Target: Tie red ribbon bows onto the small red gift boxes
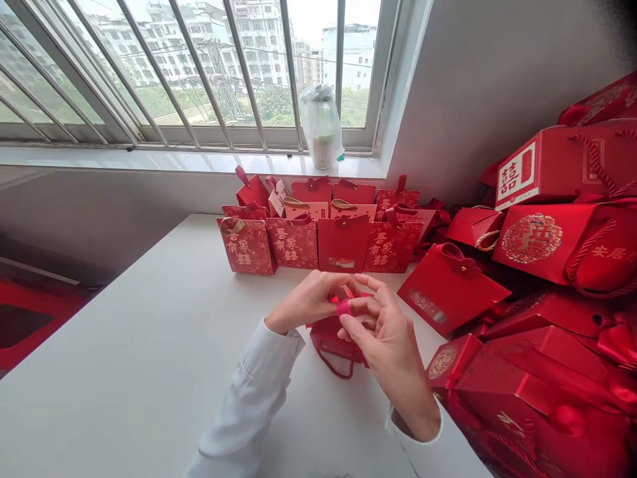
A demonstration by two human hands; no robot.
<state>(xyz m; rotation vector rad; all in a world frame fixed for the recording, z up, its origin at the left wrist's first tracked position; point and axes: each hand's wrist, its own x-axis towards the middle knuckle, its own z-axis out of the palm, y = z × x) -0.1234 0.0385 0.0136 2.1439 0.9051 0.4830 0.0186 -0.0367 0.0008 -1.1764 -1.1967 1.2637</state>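
A small red box (331, 340) with a dark red rope handle hanging toward me rests on the white table, partly hidden under my hands. Over its top, my left hand (311, 299) is closed, its fingertips at a pink-red ribbon (343, 307). From the right, my right hand (381, 325) has its thumb and fingers bent round the same ribbon, with the index finger raised. The two hands nearly touch, and the left fingertips are partly covered by the ribbon and box.
Rows of red gift boxes (293, 244) stand at the table's back edge. Larger red boxes (537, 239) are piled on the right. A bagged jar (322, 133) sits on the windowsill (199, 160) before a barred window. The white table (124, 345) extends left.
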